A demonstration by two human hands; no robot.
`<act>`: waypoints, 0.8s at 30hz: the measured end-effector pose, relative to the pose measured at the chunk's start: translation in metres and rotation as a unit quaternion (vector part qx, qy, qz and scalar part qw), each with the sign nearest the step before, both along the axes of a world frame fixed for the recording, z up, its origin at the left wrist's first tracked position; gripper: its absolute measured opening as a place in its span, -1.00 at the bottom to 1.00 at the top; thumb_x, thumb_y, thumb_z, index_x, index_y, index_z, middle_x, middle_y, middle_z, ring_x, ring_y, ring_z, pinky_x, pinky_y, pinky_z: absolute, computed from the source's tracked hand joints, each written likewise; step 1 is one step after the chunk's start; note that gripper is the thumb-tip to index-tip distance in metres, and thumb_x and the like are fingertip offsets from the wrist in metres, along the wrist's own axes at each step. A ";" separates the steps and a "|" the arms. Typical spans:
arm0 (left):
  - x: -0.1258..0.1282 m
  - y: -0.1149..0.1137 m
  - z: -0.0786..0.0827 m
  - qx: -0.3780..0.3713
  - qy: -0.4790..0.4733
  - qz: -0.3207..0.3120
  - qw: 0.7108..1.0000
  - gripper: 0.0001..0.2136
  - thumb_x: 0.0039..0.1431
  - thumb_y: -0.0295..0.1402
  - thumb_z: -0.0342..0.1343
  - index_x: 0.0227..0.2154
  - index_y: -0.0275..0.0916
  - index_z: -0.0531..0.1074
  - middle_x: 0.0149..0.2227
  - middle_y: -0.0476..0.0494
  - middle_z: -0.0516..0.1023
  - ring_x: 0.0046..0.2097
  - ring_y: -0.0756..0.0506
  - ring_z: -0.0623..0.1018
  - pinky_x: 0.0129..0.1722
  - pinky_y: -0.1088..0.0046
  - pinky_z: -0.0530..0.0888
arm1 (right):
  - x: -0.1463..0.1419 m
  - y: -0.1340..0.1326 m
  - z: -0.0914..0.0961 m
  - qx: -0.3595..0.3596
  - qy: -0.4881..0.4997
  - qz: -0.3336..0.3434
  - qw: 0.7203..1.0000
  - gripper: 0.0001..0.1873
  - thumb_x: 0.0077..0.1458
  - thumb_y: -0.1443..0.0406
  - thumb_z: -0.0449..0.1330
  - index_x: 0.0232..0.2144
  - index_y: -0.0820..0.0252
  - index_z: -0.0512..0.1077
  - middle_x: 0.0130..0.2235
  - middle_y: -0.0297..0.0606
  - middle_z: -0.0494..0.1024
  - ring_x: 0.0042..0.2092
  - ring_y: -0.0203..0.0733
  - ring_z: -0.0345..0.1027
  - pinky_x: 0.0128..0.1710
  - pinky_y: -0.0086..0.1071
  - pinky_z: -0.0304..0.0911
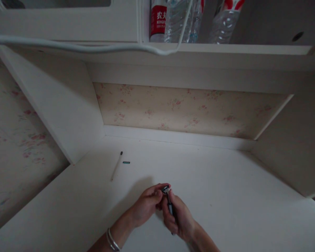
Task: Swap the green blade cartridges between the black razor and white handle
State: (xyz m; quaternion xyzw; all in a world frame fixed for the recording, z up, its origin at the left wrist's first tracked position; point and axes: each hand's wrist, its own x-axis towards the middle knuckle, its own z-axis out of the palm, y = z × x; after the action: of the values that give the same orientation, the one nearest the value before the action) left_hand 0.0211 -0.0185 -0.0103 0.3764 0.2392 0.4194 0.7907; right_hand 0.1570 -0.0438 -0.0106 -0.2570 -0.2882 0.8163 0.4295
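Dark slender tool [169,207]: one, with a pale metallic head; its exact kind cannot be told. It is held between both hands just above the near middle of the white worktop [225,196].

Floral wallpaper [15,133] covers the wall at far left and also the back panel of the alcove. One white cable [68,47] runs across the front of the upper shelf. Two silver bangles [112,241] circle the left wrist. One thin pale stick with a dark tip [117,166] lies on the worktop. Just beside its tip, apart from it, lies one small teal piece [126,162].

The left hand [147,203] has a narrow grip, its fingertips pinched on the head of the dark slender tool. On the shelf [252,49] above stands one bottle with a red label [157,19], which reads "农夫" and "NONGF", the rest being cut off. The right hand [180,218] has its grip closed round the handle, which stands roughly upright.

Clear plastic bottles [177,21] stand to the right of the labelled one. Three can be counted, and their labels are unreadable. One dark round hole [297,36] marks the shelf wall at far right.
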 end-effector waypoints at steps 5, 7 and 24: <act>-0.001 0.000 0.000 0.001 -0.007 -0.018 1.000 -0.59 0.07 -0.22 0.23 -0.04 -0.30 0.45 -0.37 -0.13 0.45 -0.38 0.00 0.35 -0.37 0.47 0.20 | 0.000 -0.003 0.003 0.006 -0.011 0.001 1.000 -0.41 0.09 -0.09 0.09 -0.71 0.25 0.30 -0.83 -0.53 0.08 -0.86 -0.49 -0.15 -0.92 -0.60 -0.18; -0.001 0.000 0.000 -0.002 -0.013 -0.024 1.000 -0.59 0.07 -0.23 0.23 -0.03 -0.31 0.44 -0.42 -0.10 0.42 -0.42 0.03 0.33 -0.40 0.49 0.18 | 0.000 -0.003 0.005 0.001 -0.014 0.003 1.000 -0.41 0.07 -0.10 0.10 -0.72 0.24 0.28 -0.83 -0.54 0.07 -0.86 -0.49 -0.17 -0.92 -0.61 -0.20; 0.000 -0.001 0.004 0.017 -0.028 -0.045 0.998 -0.57 0.06 -0.22 0.24 -0.03 -0.31 0.42 -0.45 -0.06 0.40 -0.44 0.06 0.30 -0.44 0.51 0.14 | -0.001 -0.004 0.004 0.009 -0.037 -0.048 0.998 -0.40 0.00 -0.12 0.17 -0.75 0.23 0.26 -0.85 -0.58 0.01 -0.85 -0.53 -0.24 -0.92 -0.61 -0.27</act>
State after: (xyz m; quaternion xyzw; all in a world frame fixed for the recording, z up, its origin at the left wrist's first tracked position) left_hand 0.0215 -0.0196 -0.0061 0.3885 0.1925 0.3978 0.8085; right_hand 0.1561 -0.0476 -0.0065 -0.2966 -0.2983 0.7821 0.4598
